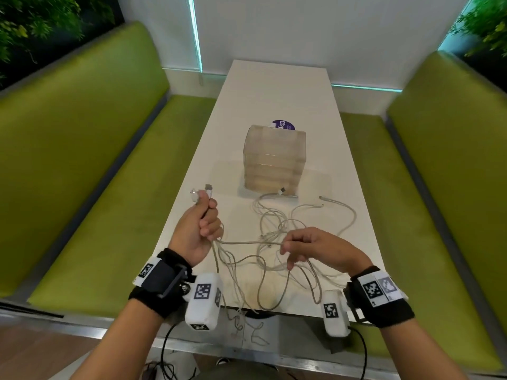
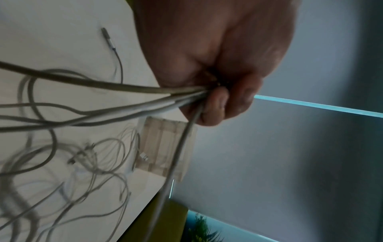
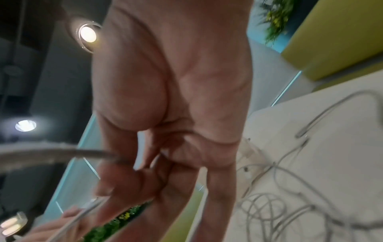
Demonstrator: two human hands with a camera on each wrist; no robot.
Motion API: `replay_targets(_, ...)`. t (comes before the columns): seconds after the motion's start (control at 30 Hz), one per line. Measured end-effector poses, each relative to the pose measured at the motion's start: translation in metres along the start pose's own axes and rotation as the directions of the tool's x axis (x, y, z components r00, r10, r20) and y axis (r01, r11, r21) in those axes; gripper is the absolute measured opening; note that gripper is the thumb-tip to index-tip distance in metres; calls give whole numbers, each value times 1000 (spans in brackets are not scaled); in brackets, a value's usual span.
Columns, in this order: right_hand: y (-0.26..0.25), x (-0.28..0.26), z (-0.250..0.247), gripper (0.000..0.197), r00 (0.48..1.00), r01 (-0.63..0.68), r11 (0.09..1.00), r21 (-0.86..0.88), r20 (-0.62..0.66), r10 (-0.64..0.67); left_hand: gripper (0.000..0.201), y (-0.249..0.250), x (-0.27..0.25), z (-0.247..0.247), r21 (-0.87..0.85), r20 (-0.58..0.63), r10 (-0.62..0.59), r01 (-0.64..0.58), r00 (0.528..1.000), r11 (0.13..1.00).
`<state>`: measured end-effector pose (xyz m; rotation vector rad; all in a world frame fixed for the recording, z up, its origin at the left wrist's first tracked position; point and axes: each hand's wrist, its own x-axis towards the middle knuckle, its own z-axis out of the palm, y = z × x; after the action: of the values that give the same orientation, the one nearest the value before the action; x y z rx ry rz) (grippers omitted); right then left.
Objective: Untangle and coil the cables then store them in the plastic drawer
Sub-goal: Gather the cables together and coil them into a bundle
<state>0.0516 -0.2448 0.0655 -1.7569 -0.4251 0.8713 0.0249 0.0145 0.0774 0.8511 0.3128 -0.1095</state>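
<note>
A tangle of thin grey-white cables (image 1: 277, 237) lies on the near half of the white table (image 1: 279, 89), with loops hanging over its front edge. My left hand (image 1: 201, 229) is raised in a fist around several cable ends, with USB plugs (image 1: 204, 190) sticking out above the thumb; the left wrist view shows the strands (image 2: 145, 99) running out of the fist. My right hand (image 1: 301, 248) pinches one strand (image 3: 68, 153) stretched taut from the left fist. The translucent plastic drawer unit (image 1: 274, 157) stands mid-table, drawers closed, behind the tangle.
A purple round label (image 1: 284, 126) peeks from behind the drawer unit. Loose plugs (image 1: 282, 191) lie just in front of it. Green benches (image 1: 96, 174) flank the table on both sides. A white wall stands behind the far end.
</note>
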Motion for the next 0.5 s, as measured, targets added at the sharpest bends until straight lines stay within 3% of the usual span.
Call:
replay_targets(0.07, 6, -1, -5, 18, 992, -51, 996, -78, 108, 59, 40, 9, 3, -7, -27, -18, 63, -63, 998, 998)
replay_targets(0.13, 11, -1, -7, 18, 986, -89, 987, -133, 127, 106, 40, 14, 7, -14, -32, -49, 135, -137, 990, 990)
replay_targets(0.23, 10, 3, -5, 21, 997, -29, 999, 14, -70, 29, 41, 14, 10, -19, 17, -97, 188, -187, 977, 982)
replay_targets(0.33, -7, 14, 14, 22, 949, 167, 949, 267, -306, -81, 41, -4, 9, -11, 164, -71, 144, -131, 987, 978)
replay_targets(0.4, -19, 24, 30, 22, 924, 255, 917, 307, -356, -138, 47, -20, 6, 0, 292, -20, 108, -97, 994, 951)
replay_targets(0.5, -33, 35, 48, 25, 927, 273, 935, 227, -323, -192, 49, -36, 1, 14, 388, 78, 66, -92, 995, 917)
